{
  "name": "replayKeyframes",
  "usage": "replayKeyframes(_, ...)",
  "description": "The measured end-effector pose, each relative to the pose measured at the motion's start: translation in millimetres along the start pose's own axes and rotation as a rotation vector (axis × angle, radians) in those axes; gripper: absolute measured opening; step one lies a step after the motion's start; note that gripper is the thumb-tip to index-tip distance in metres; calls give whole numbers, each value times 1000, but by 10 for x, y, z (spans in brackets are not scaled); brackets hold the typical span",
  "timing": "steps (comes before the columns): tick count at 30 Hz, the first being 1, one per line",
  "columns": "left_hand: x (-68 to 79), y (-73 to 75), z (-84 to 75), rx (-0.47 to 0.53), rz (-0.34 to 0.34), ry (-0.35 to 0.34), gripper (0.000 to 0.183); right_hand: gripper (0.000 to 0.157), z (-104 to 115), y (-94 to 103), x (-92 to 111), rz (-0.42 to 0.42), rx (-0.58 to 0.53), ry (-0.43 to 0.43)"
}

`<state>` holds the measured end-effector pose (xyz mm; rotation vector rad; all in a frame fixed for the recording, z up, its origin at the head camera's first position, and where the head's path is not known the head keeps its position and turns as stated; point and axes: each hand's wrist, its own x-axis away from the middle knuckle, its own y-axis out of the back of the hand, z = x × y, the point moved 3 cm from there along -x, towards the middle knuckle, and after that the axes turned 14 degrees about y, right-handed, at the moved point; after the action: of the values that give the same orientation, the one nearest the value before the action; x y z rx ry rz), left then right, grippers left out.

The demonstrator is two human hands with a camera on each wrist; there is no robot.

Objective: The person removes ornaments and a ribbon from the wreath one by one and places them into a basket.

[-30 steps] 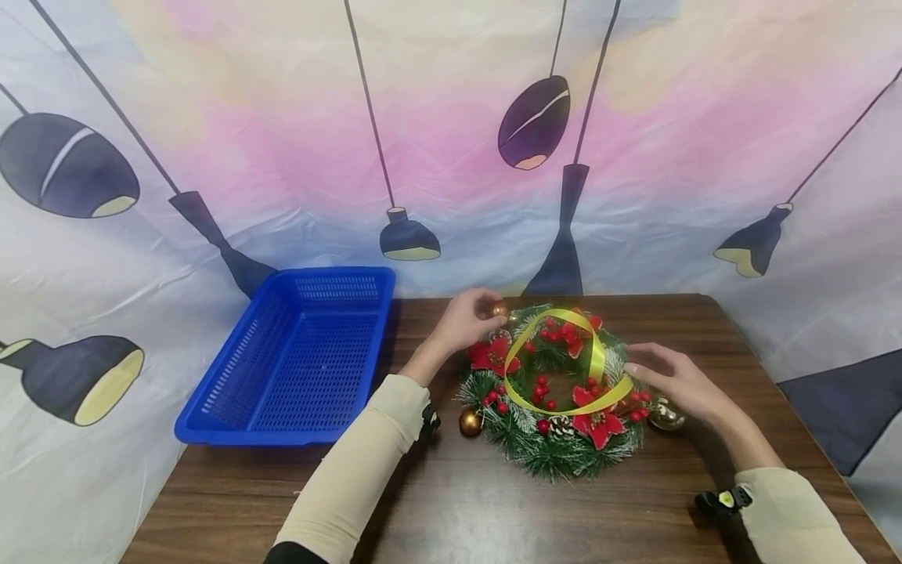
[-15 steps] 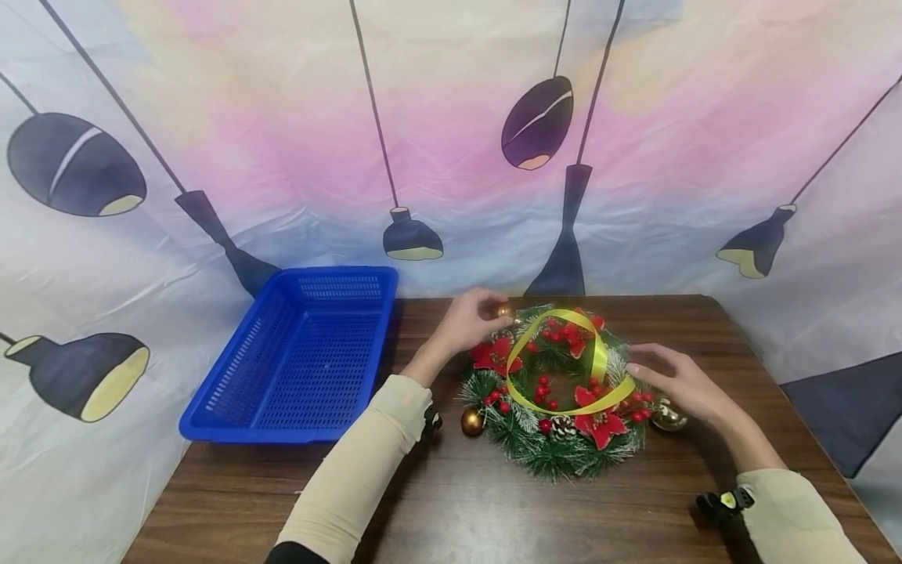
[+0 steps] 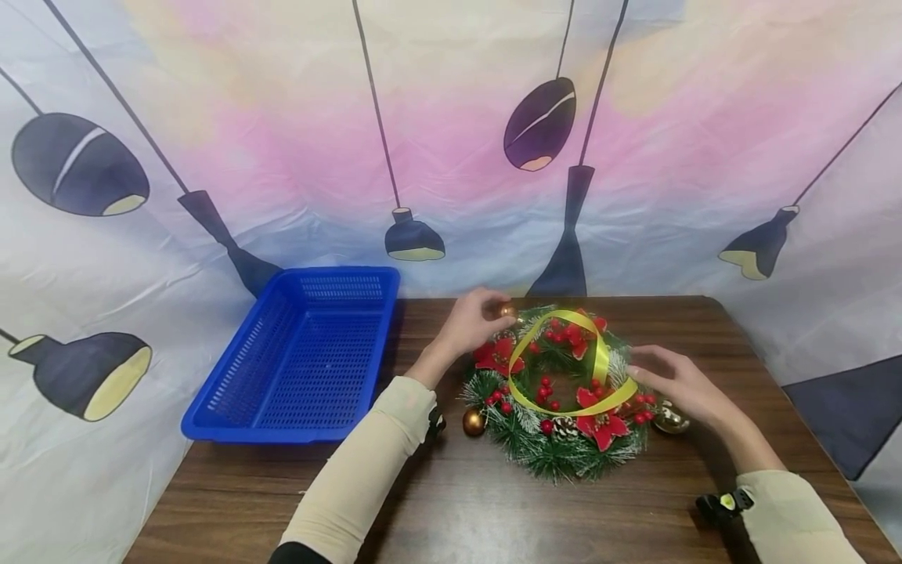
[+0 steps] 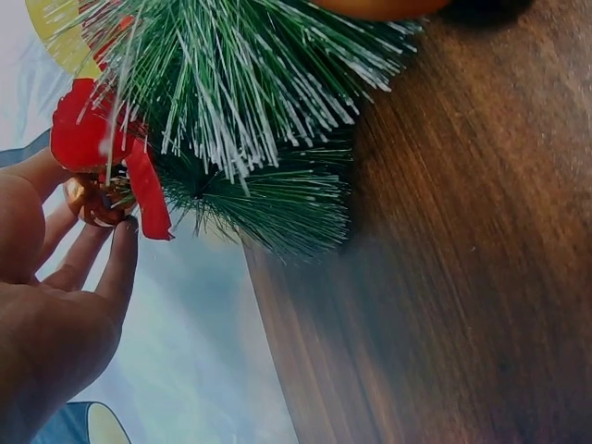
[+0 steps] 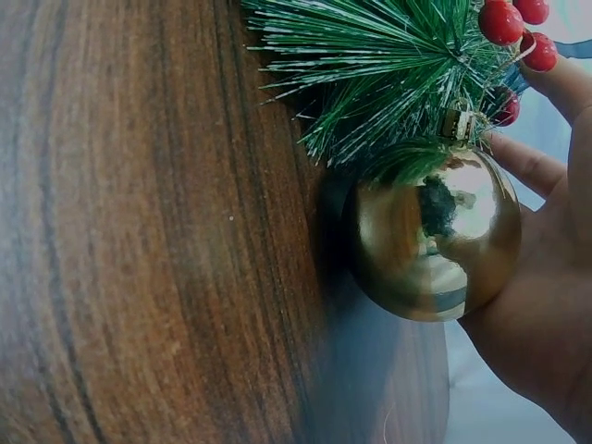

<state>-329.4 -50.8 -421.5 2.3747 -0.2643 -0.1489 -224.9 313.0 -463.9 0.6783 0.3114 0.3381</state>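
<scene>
A green Christmas wreath (image 3: pixel 553 458) with frosted tips, red flowers, berries and pine cones lies on the wooden table. At its far left edge my left hand (image 3: pixel 468 323) holds a small copper bauble (image 4: pixel 92 202), fingers curled round it below a red flower (image 4: pixel 88 129). On the opposite side, my right hand (image 3: pixel 680 384) grips the wreath's rim between thumb and fingers. Beside that palm hangs a shiny gold bauble (image 5: pixel 435 236), attached by its cap near red berries (image 5: pixel 500 21). A loop of yellow ribbon (image 3: pixel 516 368) stands over the wreath.
A blue perforated plastic basket (image 3: pixel 289 435) sits at the table's left, with nothing inside. Another copper bauble (image 3: pixel 474 422) rests by the wreath's near left edge. Behind the table (image 3: pixel 493 525) hangs a cloth (image 3: pixel 465 141) printed with lamps.
The head view has shifted slightly, so everything appears a little further right. Both hands keep their places at the wreath, which stays put.
</scene>
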Motion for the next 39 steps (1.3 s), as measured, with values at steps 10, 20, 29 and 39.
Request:
replayKeyframes(10,11,13,17,25,-59,-5,44,56,-8,-20,-16,8,9,-3)
replayKeyframes(20,16,-24,31,23,-35,-21,45,57,-13,-19,-25,6,9,-13)
replayKeyframes(29,-29,-37,-29,0,-49,-17,45,57,-19,-17,-29,3,-1,-19)
replayKeyframes(39,-41,-7,-22,201,-86,36,42,56,6,-26,-31,4,11,-19)
